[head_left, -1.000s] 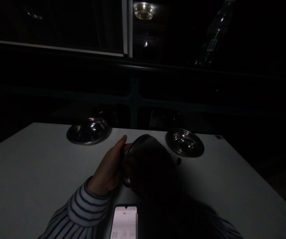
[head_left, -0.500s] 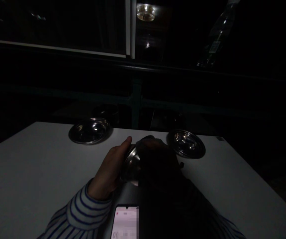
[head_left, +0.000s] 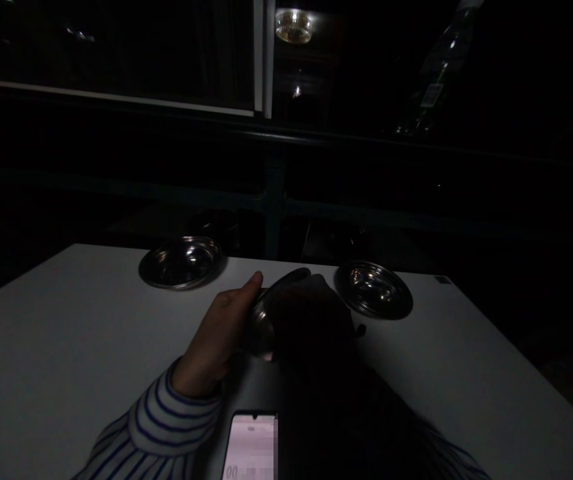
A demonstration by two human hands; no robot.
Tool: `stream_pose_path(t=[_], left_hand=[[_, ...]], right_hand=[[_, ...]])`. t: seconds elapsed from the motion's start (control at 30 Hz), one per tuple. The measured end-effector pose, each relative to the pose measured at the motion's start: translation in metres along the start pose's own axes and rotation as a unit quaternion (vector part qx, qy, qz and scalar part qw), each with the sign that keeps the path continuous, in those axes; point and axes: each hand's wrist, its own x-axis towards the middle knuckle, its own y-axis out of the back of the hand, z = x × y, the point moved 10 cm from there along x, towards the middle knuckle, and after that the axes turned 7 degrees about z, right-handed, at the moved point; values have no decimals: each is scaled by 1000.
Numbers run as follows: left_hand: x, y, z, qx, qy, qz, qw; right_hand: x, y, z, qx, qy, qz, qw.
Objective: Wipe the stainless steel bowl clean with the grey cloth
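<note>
My left hand (head_left: 214,337) grips the side of a shiny metal dish (head_left: 260,330), its thumb up along the near rim. The dish is tilted above the white table (head_left: 91,347). Deep shadow covers my right hand (head_left: 316,340), which lies over the dish's right part; its fingers cannot be made out. Around that hand shows a dark, cloth-like thing (head_left: 322,288) with a greyish edge and a small tab sticking out at the right. Much of the dish is hidden behind it.
Two metal dishes, one at the left (head_left: 181,263) and one at the right (head_left: 374,290), lie near the table's far edge. A lit phone (head_left: 250,447) is close to me, below my hands. Behind are a dark window frame (head_left: 262,60) and a plastic bottle (head_left: 434,93).
My right hand and the dark cloth-like thing have shifted slightly over the dish, and more of its upper rim shows. My left hand keeps its grip, nearly in place.
</note>
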Motion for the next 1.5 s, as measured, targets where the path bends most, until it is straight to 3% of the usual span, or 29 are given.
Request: stream_pose_path(t=[0.13, 0.2, 0.37, 0.57, 0.83, 1.0, 1.07, 1.3, 1.5], left_hand=[[2, 1, 1, -18, -12, -11, 1000], [4, 1, -2, -18, -6, -19, 1000], [5, 3, 0, -12, -22, -11, 1000], [2, 0, -8, -27, 28, -2, 999], [3, -2, -8, -29, 8, -27, 999], [2, -9, -12, -25, 25, -48, 998], [2, -8, -12, -23, 27, -41, 999], [2, 2, -6, 29, 6, 8, 1000], [2, 8, 1, 28, -13, 41, 999]], right_hand=[[0, 1, 11, 32, -40, 15, 999], [-4, -9, -2, 10, -20, -1, 1000], [-10, -6, -26, -42, 4, 86, 995], [-1, 0, -9, -26, -4, 6, 1000], [-10, -12, -20, -53, -17, -12, 998], [-2, -1, -1, -20, -22, 2, 1000], [-3, -2, 5, -2, -34, 1, 999], [-16, -11, -13, -3, -45, 9, 999], [-5, 3, 13, 28, -67, 19, 997]])
